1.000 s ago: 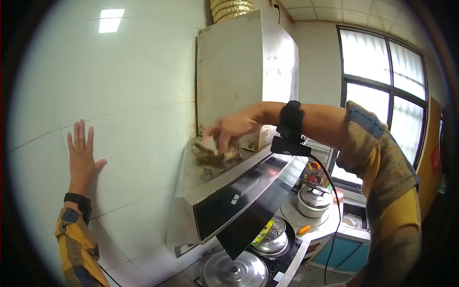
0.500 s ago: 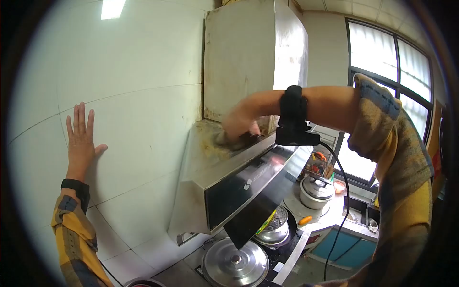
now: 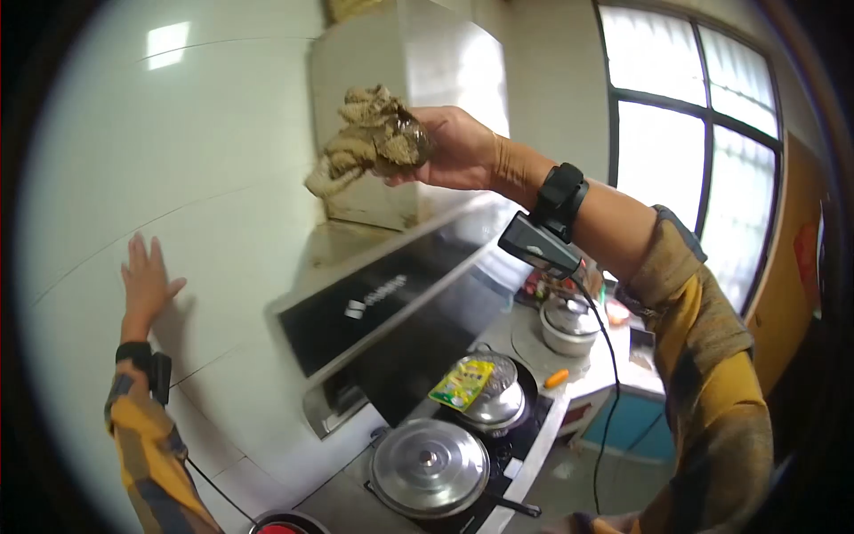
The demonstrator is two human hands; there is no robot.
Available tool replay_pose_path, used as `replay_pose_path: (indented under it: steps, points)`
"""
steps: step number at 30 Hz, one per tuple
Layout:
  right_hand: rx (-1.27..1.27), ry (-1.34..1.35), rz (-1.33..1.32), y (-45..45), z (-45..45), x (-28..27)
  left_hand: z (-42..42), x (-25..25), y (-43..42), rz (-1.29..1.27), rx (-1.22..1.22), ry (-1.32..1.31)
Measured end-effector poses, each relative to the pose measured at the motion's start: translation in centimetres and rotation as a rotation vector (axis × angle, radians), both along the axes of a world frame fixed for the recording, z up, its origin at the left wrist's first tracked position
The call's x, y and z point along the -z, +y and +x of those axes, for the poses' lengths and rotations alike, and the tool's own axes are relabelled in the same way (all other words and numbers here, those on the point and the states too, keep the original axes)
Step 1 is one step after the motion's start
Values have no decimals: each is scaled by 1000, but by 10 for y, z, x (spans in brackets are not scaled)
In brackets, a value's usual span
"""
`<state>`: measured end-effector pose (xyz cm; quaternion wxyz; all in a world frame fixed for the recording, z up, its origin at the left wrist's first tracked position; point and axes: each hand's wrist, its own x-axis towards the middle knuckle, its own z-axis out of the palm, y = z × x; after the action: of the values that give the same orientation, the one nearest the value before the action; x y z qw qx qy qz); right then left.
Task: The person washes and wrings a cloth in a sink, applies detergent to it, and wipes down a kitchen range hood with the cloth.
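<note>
Now, at far left, the left hand [image 3: 148, 285] stands fingers spread at the tiled wall [image 3: 222, 116], much as before, though palm contact cannot be told; to its right, a crumpled brown cloth [image 3: 365, 147] hangs in the air before the metal cabinet [image 3: 360, 62], above the range hood [image 3: 356, 325], over whose top the right hand was lowered half a second earlier; the right hand [image 3: 458, 149], since raised, grips the cloth's right side; below, a yellow-green packet [image 3: 463, 384], formerly mostly hidden by the hood, shows fully beyond a lidded pot [image 3: 430, 472].
</note>
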<state>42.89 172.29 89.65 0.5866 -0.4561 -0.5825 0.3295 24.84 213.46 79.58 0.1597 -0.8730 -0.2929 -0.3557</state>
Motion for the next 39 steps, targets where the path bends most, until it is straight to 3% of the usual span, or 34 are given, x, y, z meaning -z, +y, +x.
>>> replay_pose_path:
  steps: [2,4,6,8,9,10,11,16,17,21,23,26,27,32,35,39]
  points:
    - [-89,154,144,-35,10,20,7,19,19,-154,314,-156]
    - [-346,314,232,-77,19,51,-9,43,-14,-157,575,-234]
    - [-303,363,311,-131,23,95,-33,72,-71,-255,757,-311]
    - [325,548,378,-191,-17,148,-58,115,-103,-305,737,-327]
    - [0,595,278,-232,-5,182,-70,140,-114,-344,719,-293]
    - [164,620,445,-264,-29,219,-82,166,-122,-376,694,-273]
    - [179,688,447,-301,-33,260,-94,194,-128,-432,629,-213]
    - [1077,846,258,-438,-106,428,-159,341,-156,-1037,563,-29]
    - [1109,909,279,-455,-119,457,-163,358,-178,-1133,542,36]
    - [1727,1152,207,-489,-178,547,-170,407,-240,-1422,524,397]
    - [1917,1284,263,-499,-202,567,-171,430,-252,-1509,523,582]
    - [1915,1250,186,-520,-236,592,-164,437,-278,-1482,607,728]
    - [1893,1275,223,-523,-245,596,-166,449,-276,-1315,684,785]
    - [1865,1202,222,-515,-263,592,-163,446,-303,-1434,705,848]
    - [1866,1175,205,-497,-261,571,-164,467,-313,-1504,737,844]
    - [1887,1145,62,-511,-259,581,-163,498,-330,-1465,804,958]
